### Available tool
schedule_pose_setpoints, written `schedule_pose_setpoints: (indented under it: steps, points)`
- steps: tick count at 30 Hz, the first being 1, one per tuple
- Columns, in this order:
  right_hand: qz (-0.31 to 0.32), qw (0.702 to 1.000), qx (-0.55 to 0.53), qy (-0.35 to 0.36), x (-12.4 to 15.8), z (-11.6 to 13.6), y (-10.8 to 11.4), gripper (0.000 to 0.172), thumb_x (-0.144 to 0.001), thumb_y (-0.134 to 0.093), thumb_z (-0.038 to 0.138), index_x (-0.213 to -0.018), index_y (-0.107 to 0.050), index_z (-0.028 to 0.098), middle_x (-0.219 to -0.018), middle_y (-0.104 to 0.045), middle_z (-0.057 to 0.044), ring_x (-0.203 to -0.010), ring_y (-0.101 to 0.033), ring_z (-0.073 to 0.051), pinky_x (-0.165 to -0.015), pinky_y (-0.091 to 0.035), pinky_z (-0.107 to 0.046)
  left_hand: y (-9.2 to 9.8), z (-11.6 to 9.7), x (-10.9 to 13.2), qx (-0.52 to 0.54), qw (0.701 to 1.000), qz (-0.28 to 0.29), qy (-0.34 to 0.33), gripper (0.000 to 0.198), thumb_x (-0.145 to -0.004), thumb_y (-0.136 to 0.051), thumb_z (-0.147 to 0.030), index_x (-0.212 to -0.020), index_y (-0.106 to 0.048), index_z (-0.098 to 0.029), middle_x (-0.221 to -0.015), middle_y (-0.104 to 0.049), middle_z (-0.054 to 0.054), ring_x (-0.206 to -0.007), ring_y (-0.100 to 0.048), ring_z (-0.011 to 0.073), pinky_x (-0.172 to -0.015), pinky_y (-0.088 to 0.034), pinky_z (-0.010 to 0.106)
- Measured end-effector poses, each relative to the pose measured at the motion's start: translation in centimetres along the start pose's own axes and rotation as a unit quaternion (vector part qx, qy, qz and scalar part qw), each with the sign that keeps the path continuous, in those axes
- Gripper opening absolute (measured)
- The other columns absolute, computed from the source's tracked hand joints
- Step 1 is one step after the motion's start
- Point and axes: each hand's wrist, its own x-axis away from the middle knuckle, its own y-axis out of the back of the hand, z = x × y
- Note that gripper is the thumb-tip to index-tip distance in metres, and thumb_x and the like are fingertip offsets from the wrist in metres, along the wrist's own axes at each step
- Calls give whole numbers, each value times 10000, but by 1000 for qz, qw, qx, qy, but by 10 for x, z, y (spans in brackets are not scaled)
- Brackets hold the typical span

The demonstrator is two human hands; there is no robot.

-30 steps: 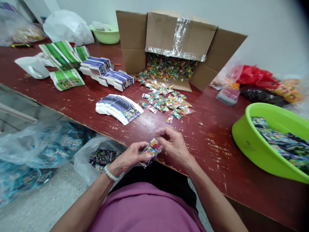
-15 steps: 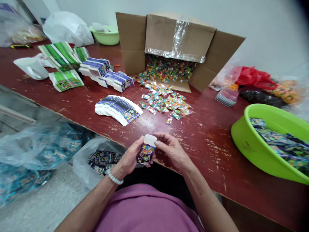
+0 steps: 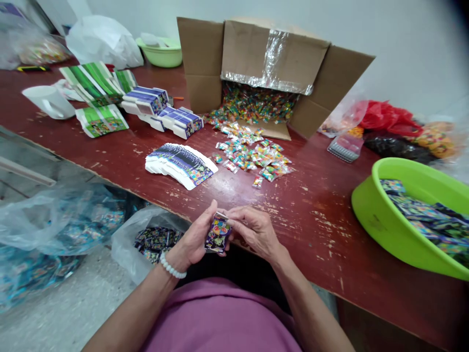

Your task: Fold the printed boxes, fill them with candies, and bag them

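Worn red-brown table [image 3: 322, 215] runs along a white wall, and the person sits at its near edge. Both hands are just above this edge, in front of the body. The left hand [image 3: 192, 242] is closed around a small printed box [image 3: 218, 235]: the thumb lies on one side, the fingers wrap behind, and the box stands nearly upright. The right hand [image 3: 256, 231] meets it from the other side, its fingertips pinched on the top end of the box, where the flap is. I judge that the step in hand is the closing of this top end. It seems almost shut, though the fingers hide the very edge. Such a closing asks for a steady hold below and a short, exact press above. Further on the table lie a fan of flat cartons [image 3: 181, 164], loose wrapped candies [image 3: 252, 156] before an open cardboard box [image 3: 256, 54], and a green basin [image 3: 388, 220] at the right.
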Motion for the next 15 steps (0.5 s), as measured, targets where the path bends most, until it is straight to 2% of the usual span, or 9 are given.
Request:
schedule_pose_setpoints:
  steps: [2, 5, 7, 11, 15]
  points:
    - [21, 999, 47, 6, 0, 2, 3, 117, -856, -703, 323, -841, -759, 222, -922, -761, -61, -821, -707, -195, -748, -557, -318, -1, 0, 0, -15, 1000, -21, -15, 450, -886, -533, -623, -963, -622, -188, -678, -676, 42, -463, -624, 178, -380, -487, 258]
    - [2, 995, 1, -96, -2, 1, -1, 168, -849, -704, 361, -833, -726, 194, -750, -727, -34, -626, -666, -156, -624, -539, -285, -4, 2, -1, -47, 995, -70, -53, 370, -886, -576, -549, -924, -623, -184, -653, -654, 20, -461, -606, 149, -393, -464, 218]
    - [-15, 986, -40, -161, -4, -1, -6, 209, -793, -756, 382, -839, -709, 183, -689, -703, -14, -545, -630, -138, -540, -513, -258, -6, 2, -1, -57, 992, -85, -70, 434, -878, -558, -601, -972, -634, -184, -656, -649, 14, -465, -596, 139, -396, -450, 207]
    - [-22, 973, -84, -213, -12, 3, -12, 264, -740, -790, 405, -802, -705, 163, -665, -708, -24, -494, -613, -135, -467, -478, -240, -9, 1, 0, -71, 994, -55, -67, 704, -811, -474, -785, -1087, -646, -160, -654, -654, 32, -451, -575, 145, -387, -439, 222]
    - [-14, 962, -118, -247, -17, 8, -11, 265, -744, -780, 405, -742, -675, 162, -619, -691, -24, -466, -603, -148, -467, -487, -269, -6, 1, 0, -78, 992, -72, -71, 696, -811, -485, -776, -1031, -674, -143, -625, -652, 36, -435, -559, 136, -375, -422, 213]
